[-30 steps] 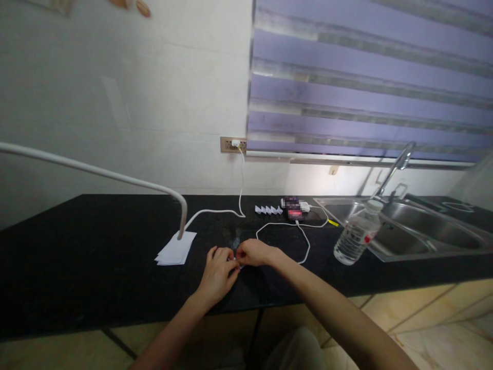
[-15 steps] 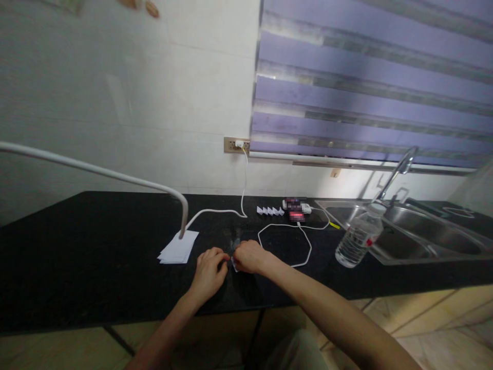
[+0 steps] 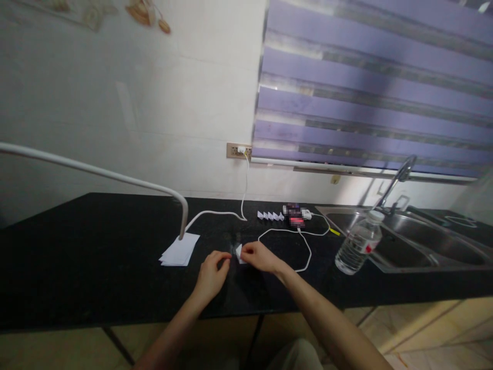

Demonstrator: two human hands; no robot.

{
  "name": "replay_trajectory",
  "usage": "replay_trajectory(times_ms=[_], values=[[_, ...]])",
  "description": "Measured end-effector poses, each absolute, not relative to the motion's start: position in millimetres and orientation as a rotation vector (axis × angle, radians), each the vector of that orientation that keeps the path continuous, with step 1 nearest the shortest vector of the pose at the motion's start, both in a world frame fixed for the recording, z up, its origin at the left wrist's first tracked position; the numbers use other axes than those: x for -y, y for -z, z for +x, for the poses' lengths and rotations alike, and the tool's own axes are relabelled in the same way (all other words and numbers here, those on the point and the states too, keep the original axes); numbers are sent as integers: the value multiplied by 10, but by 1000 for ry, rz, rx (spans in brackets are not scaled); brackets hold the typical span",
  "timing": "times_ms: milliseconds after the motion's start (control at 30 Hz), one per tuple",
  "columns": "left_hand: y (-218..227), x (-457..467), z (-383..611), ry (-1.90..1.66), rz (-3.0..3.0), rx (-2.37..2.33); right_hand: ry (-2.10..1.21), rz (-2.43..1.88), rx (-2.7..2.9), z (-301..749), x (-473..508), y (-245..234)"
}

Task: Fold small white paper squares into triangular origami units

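Observation:
My right hand [image 3: 259, 256] pinches a small folded piece of white paper [image 3: 240, 254] at its right side, just above the dark counter [image 3: 115, 288]. The paper comes to a point at the top. Left of it, my left hand [image 3: 213, 270] is apart from the paper, thumb and forefinger separated with nothing between them. A short stack of white paper sheets [image 3: 181, 250] lies to the left of my hands, slightly fanned. Farther back stands a row of several small folded paper pieces [image 3: 270, 216].
A white cable [image 3: 215, 211] runs over the counter to a wall socket [image 3: 233, 150]. Beside the folded row lies a blurred-out device [image 3: 295, 215] with a cable attached. A water bottle [image 3: 358, 244] stands before the sink [image 3: 385, 264] and its tap [image 3: 402, 172].
My right hand has shifted slightly right, and more of the folded paper shows. The left hand's fingers have drawn together a little. The camera view has tilted up slightly.

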State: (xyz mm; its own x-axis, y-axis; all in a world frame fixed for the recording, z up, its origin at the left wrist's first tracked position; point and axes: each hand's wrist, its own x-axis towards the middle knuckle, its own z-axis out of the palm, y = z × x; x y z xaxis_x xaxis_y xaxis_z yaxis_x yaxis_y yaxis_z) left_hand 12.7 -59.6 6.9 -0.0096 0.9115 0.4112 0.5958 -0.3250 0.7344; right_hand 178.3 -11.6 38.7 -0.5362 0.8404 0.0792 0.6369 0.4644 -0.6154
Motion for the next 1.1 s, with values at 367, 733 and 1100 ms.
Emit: replay_trajectory(times_ms=[367, 733, 1100], values=[[-331, 649, 385, -1531, 1543, -1361, -1222, -982, 1662, 1728, 305, -443], [-403, 670, 379, -1467, 1487, -1324, -1233, -929, 1664, 1771, 374, -468], [-392, 682, 369, -1390, 1370, -1296, -1069, -997, 1793, 1771, 396, -478]])
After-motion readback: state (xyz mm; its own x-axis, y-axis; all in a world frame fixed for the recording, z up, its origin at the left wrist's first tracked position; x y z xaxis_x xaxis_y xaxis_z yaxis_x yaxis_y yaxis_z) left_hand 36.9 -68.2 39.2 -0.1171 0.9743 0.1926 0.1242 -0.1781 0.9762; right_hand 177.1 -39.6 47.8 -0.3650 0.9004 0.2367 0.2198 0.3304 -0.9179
